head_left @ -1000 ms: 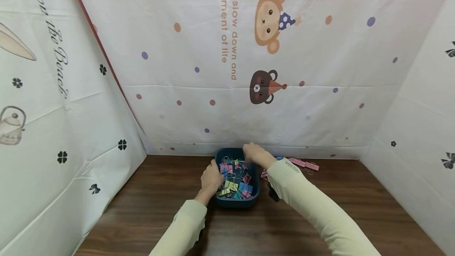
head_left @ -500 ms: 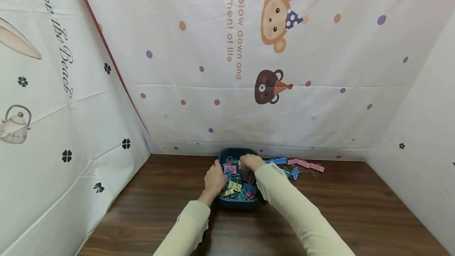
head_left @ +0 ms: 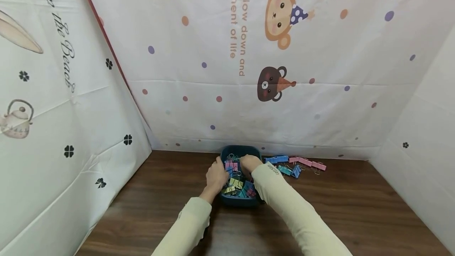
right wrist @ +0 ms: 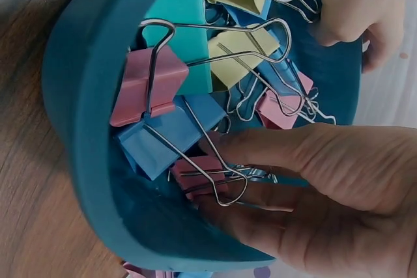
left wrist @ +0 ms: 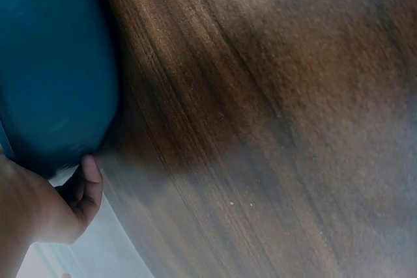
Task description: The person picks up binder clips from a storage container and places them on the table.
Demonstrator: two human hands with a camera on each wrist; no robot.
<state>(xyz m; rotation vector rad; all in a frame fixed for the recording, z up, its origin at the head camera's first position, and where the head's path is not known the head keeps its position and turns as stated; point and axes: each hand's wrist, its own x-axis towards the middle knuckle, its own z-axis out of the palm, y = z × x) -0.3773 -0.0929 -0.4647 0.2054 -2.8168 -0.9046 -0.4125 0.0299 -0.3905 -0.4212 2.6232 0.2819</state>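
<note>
- Head view: a person's hands meet at a blue bin [head_left: 239, 202] of coloured binder clips on a brown table [head_left: 170, 208]. The bin's long axis runs away from the person.
- Left hand [head_left: 217, 175]: it grips the bin's left wall at the rim, with the fingers bent over it.
- Right hand [head_left: 250, 163]: it reaches down inside the right side of the bin. Right wrist view: the thumb lies on one side of a small pink clip [right wrist: 201, 166] and the fingers on the other. Whether they pinch it cannot be told.
- Where the small pink clip lies: inside the bin, near its right wall, just beside a larger blue clip [right wrist: 176, 125]. Some wire handles appear to point back toward the right palm, though crossing wires make this hard to sort out.
- Which hand is nearer: the right, directly around the small pink clip; the left is across the bin.
- Right of the bin: a slanting row of pink clips [head_left: 305, 162], near a pair of blue clips [head_left: 276, 159] and a teal clip [head_left: 284, 170].
</note>
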